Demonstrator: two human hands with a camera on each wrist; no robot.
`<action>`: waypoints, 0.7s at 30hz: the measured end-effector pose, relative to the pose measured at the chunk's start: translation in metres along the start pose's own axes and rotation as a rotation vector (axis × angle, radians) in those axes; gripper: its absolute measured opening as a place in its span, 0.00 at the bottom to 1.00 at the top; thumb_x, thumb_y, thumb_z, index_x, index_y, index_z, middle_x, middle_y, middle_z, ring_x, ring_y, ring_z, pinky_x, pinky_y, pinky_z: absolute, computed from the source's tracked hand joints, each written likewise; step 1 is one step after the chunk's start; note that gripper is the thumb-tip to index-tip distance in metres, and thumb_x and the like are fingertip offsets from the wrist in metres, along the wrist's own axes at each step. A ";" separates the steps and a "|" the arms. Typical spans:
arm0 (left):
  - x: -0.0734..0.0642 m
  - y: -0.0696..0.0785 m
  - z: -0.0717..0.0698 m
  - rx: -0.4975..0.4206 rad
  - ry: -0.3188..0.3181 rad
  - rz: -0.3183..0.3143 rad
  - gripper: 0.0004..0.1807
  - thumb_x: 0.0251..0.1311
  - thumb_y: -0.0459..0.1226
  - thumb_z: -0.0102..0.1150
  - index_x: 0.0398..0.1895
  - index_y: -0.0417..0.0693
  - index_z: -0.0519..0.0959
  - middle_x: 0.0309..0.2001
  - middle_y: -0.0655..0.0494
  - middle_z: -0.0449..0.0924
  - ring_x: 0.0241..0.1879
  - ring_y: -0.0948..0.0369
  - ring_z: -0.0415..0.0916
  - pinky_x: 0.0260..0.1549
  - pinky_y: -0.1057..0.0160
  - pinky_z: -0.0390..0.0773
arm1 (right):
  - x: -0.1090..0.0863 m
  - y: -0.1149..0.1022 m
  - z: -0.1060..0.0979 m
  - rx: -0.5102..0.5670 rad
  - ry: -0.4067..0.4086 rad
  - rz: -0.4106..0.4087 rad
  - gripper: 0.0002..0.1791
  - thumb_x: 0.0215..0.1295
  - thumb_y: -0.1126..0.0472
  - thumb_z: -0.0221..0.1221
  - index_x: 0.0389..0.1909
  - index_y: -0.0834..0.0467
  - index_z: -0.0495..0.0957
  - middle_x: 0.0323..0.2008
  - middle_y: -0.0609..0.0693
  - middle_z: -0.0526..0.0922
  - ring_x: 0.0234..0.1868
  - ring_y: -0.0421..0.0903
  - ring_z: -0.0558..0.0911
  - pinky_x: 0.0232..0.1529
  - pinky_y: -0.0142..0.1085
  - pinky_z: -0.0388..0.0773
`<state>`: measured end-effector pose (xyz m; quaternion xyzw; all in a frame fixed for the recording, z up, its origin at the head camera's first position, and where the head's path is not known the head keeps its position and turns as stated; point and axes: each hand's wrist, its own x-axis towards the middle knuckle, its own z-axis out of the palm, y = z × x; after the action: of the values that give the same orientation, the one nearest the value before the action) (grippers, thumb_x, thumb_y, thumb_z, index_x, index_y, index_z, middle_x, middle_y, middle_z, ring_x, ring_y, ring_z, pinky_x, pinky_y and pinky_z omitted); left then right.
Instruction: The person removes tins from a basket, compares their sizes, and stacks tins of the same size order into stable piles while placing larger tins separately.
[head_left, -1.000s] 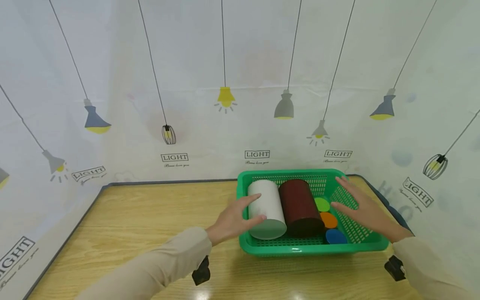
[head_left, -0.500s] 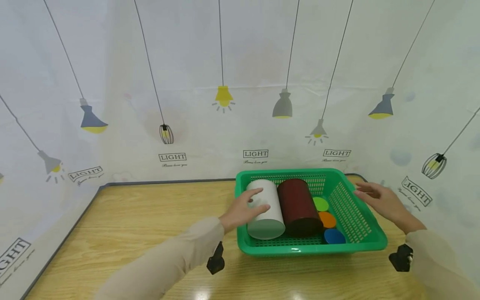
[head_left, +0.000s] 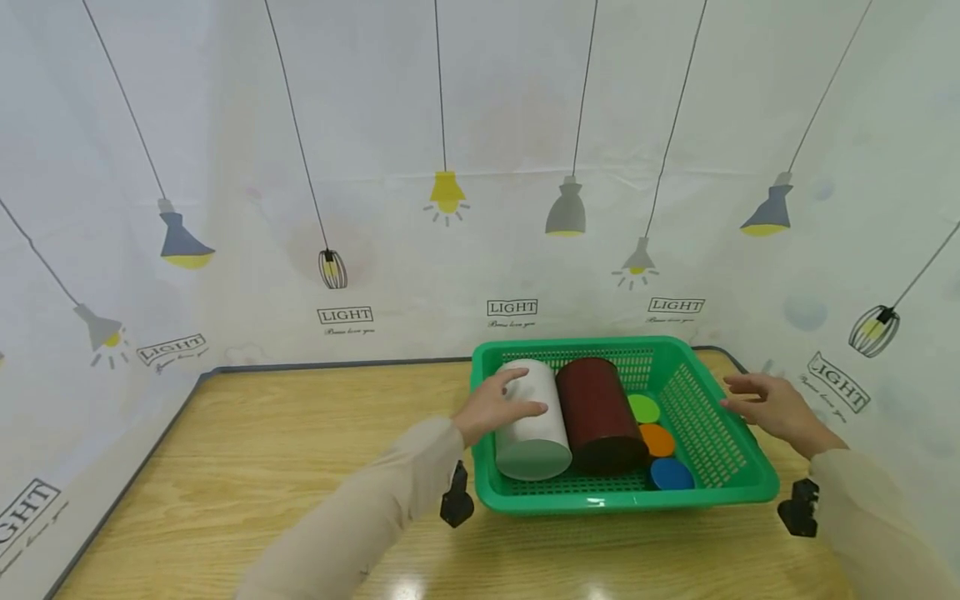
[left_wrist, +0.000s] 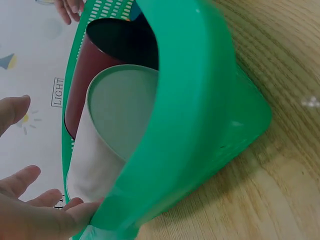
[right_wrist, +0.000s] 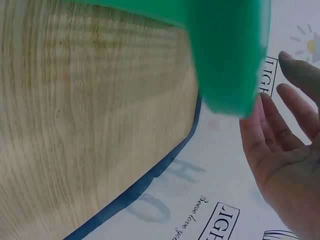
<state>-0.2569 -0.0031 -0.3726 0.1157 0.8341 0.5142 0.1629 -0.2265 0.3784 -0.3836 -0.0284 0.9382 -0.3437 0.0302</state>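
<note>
A green plastic basket (head_left: 600,502) with perforated sides stands on the wooden table. Inside lie a white cylinder (head_left: 534,458) and a dark maroon cylinder (head_left: 600,408), side by side. Right of them are round lime (head_left: 643,408), orange (head_left: 657,442) and blue (head_left: 671,475) faces, their bodies partly hidden. My left hand (head_left: 489,408) reaches over the left rim, thumb and fingers spread above the white cylinder. In the left wrist view its fingers lie right at the rim. My right hand (head_left: 780,412) is at the outer right rim, fingers loosely bent, fingertips close to it.
The wooden tabletop (head_left: 300,450) stretches left of the basket. A white sheet (head_left: 405,250) printed with lamps encloses the back and sides, close behind the basket and near its right side. A dark border (right_wrist: 150,180) runs along the table's edge.
My right hand has moved from above the basket's inside to outside its right rim. My left hand has shifted slightly right and away from me. The basket and its contents stay put.
</note>
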 end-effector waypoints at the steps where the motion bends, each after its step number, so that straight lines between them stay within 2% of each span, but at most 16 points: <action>1: 0.001 0.000 0.000 0.003 0.000 -0.009 0.37 0.49 0.46 0.62 0.64 0.54 0.60 0.65 0.52 0.53 0.62 0.50 0.53 0.53 0.49 0.62 | 0.000 0.001 0.000 0.008 -0.007 0.005 0.35 0.63 0.50 0.51 0.60 0.74 0.56 0.54 0.75 0.61 0.51 0.68 0.66 0.40 0.46 0.74; 8: 0.009 -0.001 0.003 -0.028 0.019 -0.040 0.39 0.49 0.45 0.63 0.65 0.52 0.58 0.65 0.49 0.53 0.63 0.51 0.51 0.55 0.50 0.60 | -0.002 0.011 0.003 0.042 -0.030 0.019 0.38 0.61 0.48 0.52 0.61 0.74 0.55 0.53 0.75 0.63 0.48 0.66 0.69 0.39 0.45 0.75; 16: 0.014 -0.005 0.004 -0.057 0.062 -0.035 0.40 0.50 0.43 0.63 0.66 0.49 0.56 0.65 0.47 0.53 0.63 0.51 0.51 0.55 0.50 0.60 | -0.004 0.016 0.007 0.088 -0.045 0.039 0.38 0.63 0.46 0.49 0.62 0.71 0.54 0.55 0.75 0.59 0.50 0.66 0.68 0.39 0.43 0.75; 21: 0.015 -0.005 0.003 -0.061 0.071 -0.047 0.39 0.50 0.42 0.63 0.65 0.48 0.56 0.65 0.46 0.53 0.63 0.50 0.52 0.54 0.50 0.61 | -0.004 0.017 0.010 0.101 -0.044 0.028 0.37 0.64 0.47 0.48 0.63 0.71 0.53 0.53 0.76 0.62 0.48 0.65 0.70 0.38 0.44 0.76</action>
<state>-0.2699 0.0023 -0.3810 0.0727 0.8258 0.5392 0.1487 -0.2224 0.3854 -0.4017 -0.0214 0.9190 -0.3896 0.0569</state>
